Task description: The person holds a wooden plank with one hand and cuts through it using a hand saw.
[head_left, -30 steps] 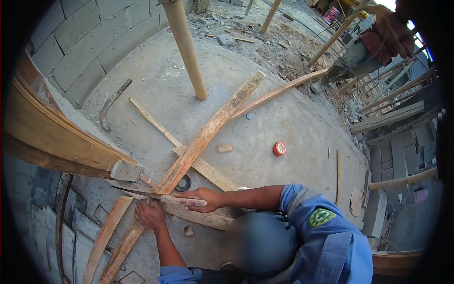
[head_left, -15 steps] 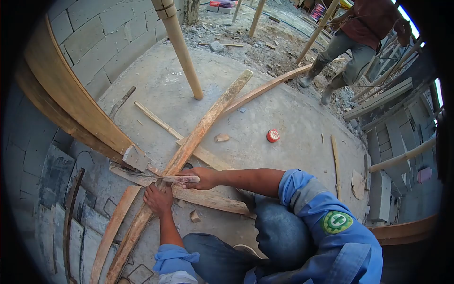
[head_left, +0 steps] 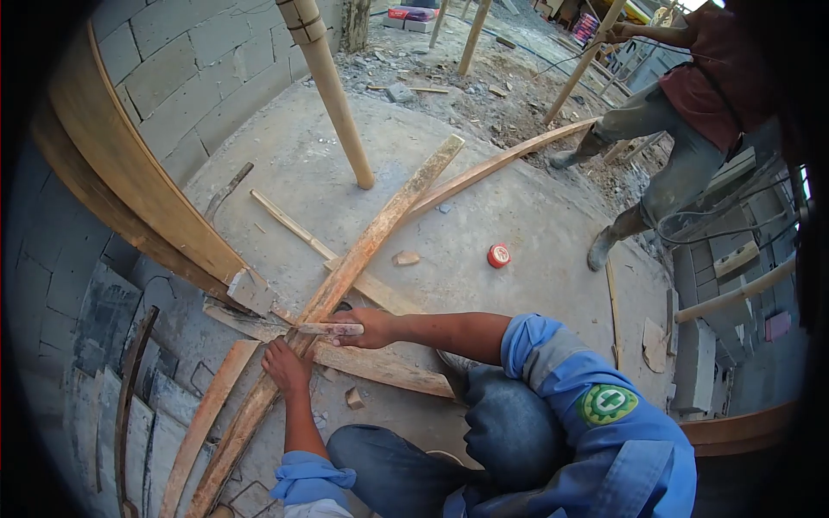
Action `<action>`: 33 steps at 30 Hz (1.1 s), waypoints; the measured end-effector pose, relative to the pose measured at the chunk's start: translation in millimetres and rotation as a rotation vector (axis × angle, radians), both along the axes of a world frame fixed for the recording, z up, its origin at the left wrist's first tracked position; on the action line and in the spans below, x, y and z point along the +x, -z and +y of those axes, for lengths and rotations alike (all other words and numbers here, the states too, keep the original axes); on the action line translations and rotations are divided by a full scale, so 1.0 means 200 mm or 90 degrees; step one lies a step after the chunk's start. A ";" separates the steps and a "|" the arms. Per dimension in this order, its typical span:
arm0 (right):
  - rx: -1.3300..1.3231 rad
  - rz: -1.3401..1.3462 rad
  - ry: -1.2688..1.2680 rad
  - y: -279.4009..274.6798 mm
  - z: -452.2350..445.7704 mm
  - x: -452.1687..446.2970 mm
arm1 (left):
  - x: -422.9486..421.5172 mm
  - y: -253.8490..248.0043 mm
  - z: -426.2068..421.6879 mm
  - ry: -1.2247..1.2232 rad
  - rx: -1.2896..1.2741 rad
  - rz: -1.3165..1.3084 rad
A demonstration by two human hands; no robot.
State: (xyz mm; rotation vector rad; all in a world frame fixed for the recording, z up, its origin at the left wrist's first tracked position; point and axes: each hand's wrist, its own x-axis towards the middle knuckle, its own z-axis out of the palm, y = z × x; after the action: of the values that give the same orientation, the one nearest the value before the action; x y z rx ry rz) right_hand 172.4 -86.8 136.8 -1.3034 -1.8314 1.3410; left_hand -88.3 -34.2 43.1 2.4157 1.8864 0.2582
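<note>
My right hand [head_left: 367, 328] is closed around the pale wooden handle [head_left: 332, 329] of a thin-bladed tool. Its narrow blade [head_left: 275, 322] points left across a long, weathered timber [head_left: 367, 246]; whether it is a saw or a large knife I cannot tell. Just below the blade, my left hand [head_left: 289, 367] grips the same timber, which runs diagonally from lower left to upper middle. Under it lie other boards, including a short plank [head_left: 389, 367] beside my knee. A small wood offcut [head_left: 355, 398] rests near my left wrist.
A slanted bamboo pole [head_left: 332, 104] stands on the concrete floor [head_left: 501, 319]. To the right lies a red tape measure [head_left: 498, 255]. Tall curved boards [head_left: 129, 164] lean at the block wall [head_left: 177, 65]. A co-worker in boots [head_left: 617, 237] is at upper right, with a dark cable or hose.
The co-worker has stepped nearer, to the right and down in view, one arm now raised at a pole. My hands keep nearly the same place on the tool and timber.
</note>
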 end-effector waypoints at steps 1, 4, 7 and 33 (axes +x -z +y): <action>0.015 -0.005 0.003 0.00 0.00 0.00 | 0.00 0.02 0.01 -0.001 0.001 0.003; 0.049 -0.024 0.010 0.04 -0.01 0.00 | 0.01 0.03 0.01 -0.006 -0.005 0.008; 0.045 -0.023 0.014 0.03 -0.02 -0.03 | 0.00 0.01 0.00 -0.011 -0.019 0.014; 0.053 0.034 0.036 0.25 -0.10 0.01 | 0.04 0.01 -0.01 -0.059 -0.013 -0.032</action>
State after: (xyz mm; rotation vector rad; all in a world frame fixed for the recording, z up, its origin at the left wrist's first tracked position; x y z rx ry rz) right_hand 174.8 -106.9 87.0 -1.2548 -1.7807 1.2442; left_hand -80.2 -35.7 41.6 2.2904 1.9717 0.3000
